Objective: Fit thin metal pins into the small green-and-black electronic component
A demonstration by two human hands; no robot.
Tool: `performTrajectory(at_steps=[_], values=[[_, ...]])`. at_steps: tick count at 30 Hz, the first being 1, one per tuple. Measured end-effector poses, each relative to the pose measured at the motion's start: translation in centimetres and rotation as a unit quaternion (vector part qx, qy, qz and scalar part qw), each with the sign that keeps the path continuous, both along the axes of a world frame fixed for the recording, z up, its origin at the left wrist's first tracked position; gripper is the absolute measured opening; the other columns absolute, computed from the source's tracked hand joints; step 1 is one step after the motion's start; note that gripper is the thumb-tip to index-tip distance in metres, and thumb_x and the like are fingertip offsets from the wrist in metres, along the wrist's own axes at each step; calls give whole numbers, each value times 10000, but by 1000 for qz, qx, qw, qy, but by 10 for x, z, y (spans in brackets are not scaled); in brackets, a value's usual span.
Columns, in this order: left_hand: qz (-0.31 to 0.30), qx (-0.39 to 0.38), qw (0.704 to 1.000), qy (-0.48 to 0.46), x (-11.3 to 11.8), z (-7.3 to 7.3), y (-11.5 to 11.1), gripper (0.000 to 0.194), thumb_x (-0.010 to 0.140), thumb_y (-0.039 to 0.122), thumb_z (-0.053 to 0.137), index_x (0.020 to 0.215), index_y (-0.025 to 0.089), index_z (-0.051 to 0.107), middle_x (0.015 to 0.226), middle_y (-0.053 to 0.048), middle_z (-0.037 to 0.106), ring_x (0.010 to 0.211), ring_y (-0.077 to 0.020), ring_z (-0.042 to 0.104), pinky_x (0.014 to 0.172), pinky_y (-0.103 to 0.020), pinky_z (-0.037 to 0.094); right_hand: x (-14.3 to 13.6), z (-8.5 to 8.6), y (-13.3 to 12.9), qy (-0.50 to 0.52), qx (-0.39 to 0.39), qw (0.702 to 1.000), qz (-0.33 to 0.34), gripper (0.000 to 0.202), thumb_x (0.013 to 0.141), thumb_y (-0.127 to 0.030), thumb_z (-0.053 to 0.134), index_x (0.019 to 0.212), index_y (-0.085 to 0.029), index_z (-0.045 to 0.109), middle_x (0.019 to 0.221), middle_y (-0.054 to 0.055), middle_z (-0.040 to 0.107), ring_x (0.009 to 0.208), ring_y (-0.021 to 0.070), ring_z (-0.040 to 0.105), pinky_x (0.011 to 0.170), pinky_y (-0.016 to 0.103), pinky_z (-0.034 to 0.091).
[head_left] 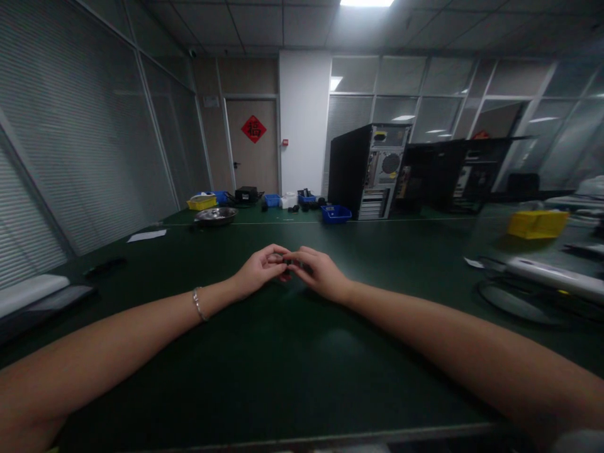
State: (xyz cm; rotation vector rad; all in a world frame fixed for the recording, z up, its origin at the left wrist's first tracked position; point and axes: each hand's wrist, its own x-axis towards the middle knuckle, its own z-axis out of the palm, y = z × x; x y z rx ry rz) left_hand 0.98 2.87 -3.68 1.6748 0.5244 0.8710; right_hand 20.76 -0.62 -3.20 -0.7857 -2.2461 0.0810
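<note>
My left hand [258, 270] and my right hand [321, 272] meet at the fingertips just above the green table [292, 365], near the middle of the view. The fingers of both are bent and drawn together. Between the fingertips there may be something small and dark, too small to make out. A silvery bracelet [199, 304] circles the left wrist.
Farther back stand a metal bowl [216, 216], a blue tray [336, 214] and a black computer case [368, 170]. To the right are a yellow bin [538, 224] and a white device with cables [557, 278]. White paper [147, 235] lies at the left.
</note>
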Motion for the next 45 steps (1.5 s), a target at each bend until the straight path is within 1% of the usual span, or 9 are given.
performTrajectory(at_steps=[4,7,15,19,23,26,30,35,45], values=[[1,12,1000,4,-1,1,-1,349,785,215,681,1093,150,528,982,-67,662,815,-179,668,781,-346,529,-1,1,0,7,1,1000,-21,230,875,-225,576,1101,-187,598,874,42,578,785,152,563,702,260,449],[-2,13,1000,7,-1,1,-1,336,798,197,665,1097,146,523,990,-71,661,847,-185,665,808,-362,526,0,1,0,2,8,999,-31,231,867,-256,596,1090,-195,597,889,37,586,793,149,569,686,252,442],[6,13,1000,1,-2,-1,3,333,806,226,660,1099,141,527,930,-62,670,813,-187,669,787,-371,526,1,2,-2,-32,29,997,-66,228,854,-207,593,1081,-205,574,966,44,588,799,146,580,655,240,423],[6,14,1000,1,-4,-1,3,359,783,214,685,1100,151,530,964,-58,658,809,-178,670,800,-365,521,-1,1,-3,-14,11,998,-66,253,843,-187,585,1095,-195,553,968,54,579,777,145,565,637,240,421],[20,12,1000,-7,-2,0,2,341,763,182,700,1065,144,546,926,-40,655,804,-165,666,801,-344,513,-2,0,-2,1,10,998,-62,261,839,-183,575,1098,-182,539,951,55,570,812,157,558,666,251,430],[20,13,1000,-11,-1,0,2,312,761,159,696,1040,138,558,913,-35,650,838,-165,657,804,-332,509,-1,-2,0,13,15,998,-55,247,833,-188,579,1077,-172,537,920,47,557,809,159,549,675,255,432],[20,14,1000,-11,0,0,2,309,761,143,689,1038,131,554,907,-34,646,819,-157,652,795,-330,511,-1,-3,0,17,7,999,-34,245,836,-171,569,1078,-173,533,922,48,553,776,148,536,670,249,436],[23,18,1000,-6,-1,0,1,316,767,168,685,1050,133,549,971,-66,653,846,-174,652,802,-353,516,-1,0,-2,13,-7,1000,-17,249,838,-159,571,1084,-184,541,941,56,563,770,150,537,686,261,445],[19,31,999,17,-4,2,0,313,765,227,697,1034,142,561,1028,-79,658,902,-199,651,829,-383,516,-2,-2,-2,-11,0,999,-33,242,854,-191,581,1094,-191,548,945,49,570,764,145,550,653,251,441]])
